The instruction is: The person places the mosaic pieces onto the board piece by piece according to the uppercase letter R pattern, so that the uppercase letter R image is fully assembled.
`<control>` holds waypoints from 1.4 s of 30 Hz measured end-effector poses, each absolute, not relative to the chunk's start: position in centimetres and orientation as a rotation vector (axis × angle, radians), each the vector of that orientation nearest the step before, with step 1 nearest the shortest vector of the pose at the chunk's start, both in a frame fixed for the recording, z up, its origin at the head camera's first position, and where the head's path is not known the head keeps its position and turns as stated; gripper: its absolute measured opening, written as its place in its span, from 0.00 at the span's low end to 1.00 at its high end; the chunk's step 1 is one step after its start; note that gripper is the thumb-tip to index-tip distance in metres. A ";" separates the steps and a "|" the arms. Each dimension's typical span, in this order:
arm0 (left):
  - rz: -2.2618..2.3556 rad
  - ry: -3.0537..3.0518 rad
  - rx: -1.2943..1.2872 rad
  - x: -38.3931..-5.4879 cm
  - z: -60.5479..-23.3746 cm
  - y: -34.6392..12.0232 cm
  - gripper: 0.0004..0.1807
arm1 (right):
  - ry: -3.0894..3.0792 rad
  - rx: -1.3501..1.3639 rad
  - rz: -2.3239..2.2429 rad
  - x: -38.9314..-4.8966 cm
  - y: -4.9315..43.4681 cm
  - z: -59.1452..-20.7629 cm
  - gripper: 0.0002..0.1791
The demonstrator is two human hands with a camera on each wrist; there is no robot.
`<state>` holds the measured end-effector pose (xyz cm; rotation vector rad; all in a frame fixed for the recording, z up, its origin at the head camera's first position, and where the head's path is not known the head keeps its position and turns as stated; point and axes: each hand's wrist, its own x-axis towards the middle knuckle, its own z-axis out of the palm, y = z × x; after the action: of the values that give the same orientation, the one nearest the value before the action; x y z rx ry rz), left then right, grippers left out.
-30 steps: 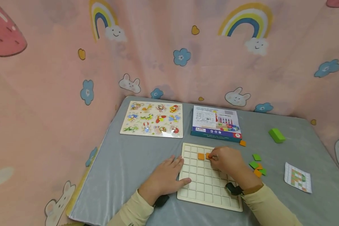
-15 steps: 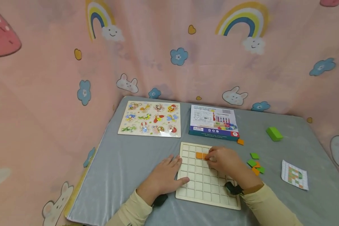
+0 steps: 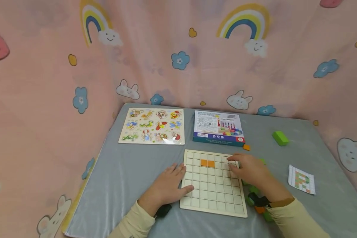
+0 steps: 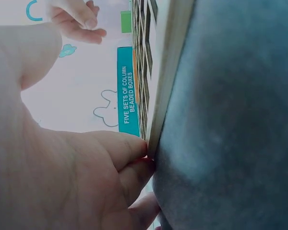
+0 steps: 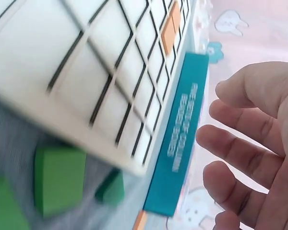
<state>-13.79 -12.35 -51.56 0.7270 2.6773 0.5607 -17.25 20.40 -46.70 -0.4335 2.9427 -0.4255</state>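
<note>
Gridded wooden board (image 3: 211,195): left hand (image 3: 165,187), fingers extended, best braced firmly at nine o'clock; right hand (image 3: 251,168), two o'clock, fingers parted, empty.

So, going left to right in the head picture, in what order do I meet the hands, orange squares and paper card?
Left hand → left orange tile → right orange tile → right hand → printed pattern card.
</note>
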 end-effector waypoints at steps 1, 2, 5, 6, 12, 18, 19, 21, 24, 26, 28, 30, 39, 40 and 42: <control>0.561 2.675 0.727 -13.8 -51.6 -12.4 0.49 | 2.951 -0.436 -0.429 -17.2 20.8 -46.7 0.18; 0.562 2.671 0.726 -13.8 -51.7 -12.4 0.49 | 2.957 -0.435 -0.439 -17.1 21.3 -46.6 0.18; 0.565 2.671 0.728 -13.8 -51.9 -12.5 0.49 | 2.979 -0.404 -0.419 -16.8 22.6 -46.3 0.19; 0.569 2.672 0.727 -13.8 -51.8 -12.6 0.49 | 2.979 -0.387 -0.414 -16.7 23.0 -46.1 0.20; 0.571 2.674 0.737 -13.9 -52.0 -12.9 0.50 | 3.003 -0.308 -0.360 -16.3 25.0 -45.7 0.22; 0.574 2.671 0.750 -14.1 -51.9 -13.0 0.49 | 3.043 -0.280 -0.328 -16.0 26.2 -46.0 0.23; 0.572 2.672 0.748 -14.1 -51.9 -13.0 0.49 | 3.048 -0.279 -0.323 -15.9 26.4 -45.9 0.23; 0.579 2.667 0.743 -14.2 -51.8 -13.1 0.49 | 3.054 -0.279 -0.324 -15.8 26.8 -45.9 0.23; 0.587 2.666 0.744 -14.1 -51.8 -13.1 0.49 | 3.058 -0.266 -0.328 -15.5 27.4 -45.9 0.22; 0.593 2.662 0.747 -14.1 -51.7 -13.0 0.49 | 3.056 -0.254 -0.330 -15.3 27.8 -46.0 0.22; 0.596 2.660 0.751 -14.1 -51.6 -13.0 0.49 | 3.057 -0.242 -0.321 -15.1 28.2 -46.1 0.22; 0.597 2.658 0.755 -14.1 -51.4 -13.0 0.49 | 3.059 -0.232 -0.314 -15.0 28.7 -46.2 0.22; 0.607 2.654 0.768 -14.0 -51.0 -12.8 0.49 | 3.049 -0.158 -0.321 -14.4 30.3 -46.5 0.20; 0.609 2.652 0.766 -14.0 -51.1 -12.8 0.49 | 3.043 -0.150 -0.325 -14.3 30.4 -46.6 0.20; 0.613 2.644 0.761 -13.8 -51.2 -12.8 0.49 | 3.026 -0.128 -0.329 -14.0 30.6 -46.8 0.20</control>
<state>-13.82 -12.79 -51.20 0.7610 2.6435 0.6132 -14.03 30.64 -46.80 -0.1283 3.0259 -0.3293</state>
